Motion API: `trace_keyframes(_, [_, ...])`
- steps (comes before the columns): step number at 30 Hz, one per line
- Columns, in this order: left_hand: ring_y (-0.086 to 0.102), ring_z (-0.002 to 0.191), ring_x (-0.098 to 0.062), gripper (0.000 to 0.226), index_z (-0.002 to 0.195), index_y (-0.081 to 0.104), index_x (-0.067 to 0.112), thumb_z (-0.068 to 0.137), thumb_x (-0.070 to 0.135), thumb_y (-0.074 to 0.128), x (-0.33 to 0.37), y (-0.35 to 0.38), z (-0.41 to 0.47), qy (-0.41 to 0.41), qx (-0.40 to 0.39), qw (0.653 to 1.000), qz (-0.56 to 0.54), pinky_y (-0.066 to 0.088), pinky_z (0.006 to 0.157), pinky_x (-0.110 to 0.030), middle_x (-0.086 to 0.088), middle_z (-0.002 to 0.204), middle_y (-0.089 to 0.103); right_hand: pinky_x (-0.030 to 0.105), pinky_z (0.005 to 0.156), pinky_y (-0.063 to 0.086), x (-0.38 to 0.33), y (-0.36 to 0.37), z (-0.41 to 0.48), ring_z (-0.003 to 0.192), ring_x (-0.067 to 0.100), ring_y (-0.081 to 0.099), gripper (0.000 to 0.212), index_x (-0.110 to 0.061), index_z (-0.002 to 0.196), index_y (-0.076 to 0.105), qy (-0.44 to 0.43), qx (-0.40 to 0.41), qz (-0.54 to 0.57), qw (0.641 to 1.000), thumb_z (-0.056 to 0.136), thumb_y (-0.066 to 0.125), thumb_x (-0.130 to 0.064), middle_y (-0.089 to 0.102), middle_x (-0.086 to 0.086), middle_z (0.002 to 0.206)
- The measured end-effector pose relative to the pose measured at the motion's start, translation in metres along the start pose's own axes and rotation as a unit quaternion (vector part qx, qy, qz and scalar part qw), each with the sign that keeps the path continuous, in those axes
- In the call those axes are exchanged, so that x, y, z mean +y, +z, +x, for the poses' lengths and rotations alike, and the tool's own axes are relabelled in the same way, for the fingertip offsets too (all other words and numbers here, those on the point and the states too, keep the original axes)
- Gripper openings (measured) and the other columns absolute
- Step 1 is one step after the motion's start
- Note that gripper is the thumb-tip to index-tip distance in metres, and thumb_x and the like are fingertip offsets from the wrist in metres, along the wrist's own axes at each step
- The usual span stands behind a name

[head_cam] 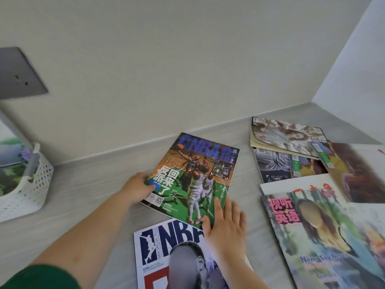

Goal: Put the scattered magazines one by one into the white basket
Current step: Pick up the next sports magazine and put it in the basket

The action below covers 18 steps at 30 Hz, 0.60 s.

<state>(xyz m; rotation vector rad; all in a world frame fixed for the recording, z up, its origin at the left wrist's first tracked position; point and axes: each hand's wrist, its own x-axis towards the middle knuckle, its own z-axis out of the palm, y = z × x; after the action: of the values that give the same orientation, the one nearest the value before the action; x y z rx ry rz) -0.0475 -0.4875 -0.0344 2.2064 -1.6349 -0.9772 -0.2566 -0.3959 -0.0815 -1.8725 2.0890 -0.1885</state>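
A basketball magazine with a green court cover (193,176) lies tilted in the middle of the pale wood surface. My left hand (138,187) grips its left edge, thumb on the cover. My right hand (226,225) lies flat with spread fingers against its lower right corner. Below it sits a white magazine with large blue "NBA" letters (164,247), partly under my right forearm. The white perforated basket (29,190) stands at the far left with a magazine standing in it.
To the right lie several more magazines: one with red Chinese characters (325,236), a dark one (277,165), a pale floral one (285,136) and a brown one (358,172). A grey wall socket (19,74) sits at upper left. Walls meet behind.
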Motion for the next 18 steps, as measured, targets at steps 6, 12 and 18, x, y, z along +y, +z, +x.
trace_keyframes(6, [0.051, 0.086, -0.022, 0.032, 0.120, 0.043, 0.002, 0.089, 0.006, 0.045, 0.011, -0.005, -0.015, 0.040, 0.002, 0.998, -0.052, 0.034, 0.065, -0.024, -0.019, 0.119, 0.057, 0.040, 0.115, -0.008, -0.002, -0.001, 0.000, 0.143, 0.023, -0.009, 0.062, -0.023, 0.143, -0.002, 0.005, -0.003, 0.002, 1.000, 0.090, 0.016, -0.049, -0.004, 0.006, 0.156])
trace_keyframes(12, [0.055, 0.073, -0.008, 0.030, 0.120, 0.043, 0.015, 0.091, 0.007, 0.039, -0.001, -0.006, -0.075, 0.123, 0.099, 0.974, -0.162, 0.042, 0.055, -0.013, -0.004, 0.099, 0.059, 0.037, 0.116, 0.012, -0.004, -0.012, -0.012, 0.139, 0.020, 0.023, 0.062, -0.018, 0.142, 0.015, 0.023, 0.074, 0.150, 0.986, 0.090, 0.041, -0.038, 0.029, 0.002, 0.150])
trace_keyframes(18, [0.062, 0.065, 0.010, 0.028, 0.094, 0.050, 0.027, 0.088, 0.000, 0.046, -0.036, -0.036, -0.151, 0.181, 0.163, 0.924, -0.296, 0.043, 0.051, -0.001, 0.019, 0.080, 0.062, 0.042, 0.098, 0.038, -0.057, -0.057, -0.008, 0.119, 0.031, 0.048, 0.056, -0.012, 0.139, 0.025, 0.127, 0.002, 0.573, 0.809, 0.090, 0.049, -0.026, 0.045, 0.014, 0.137])
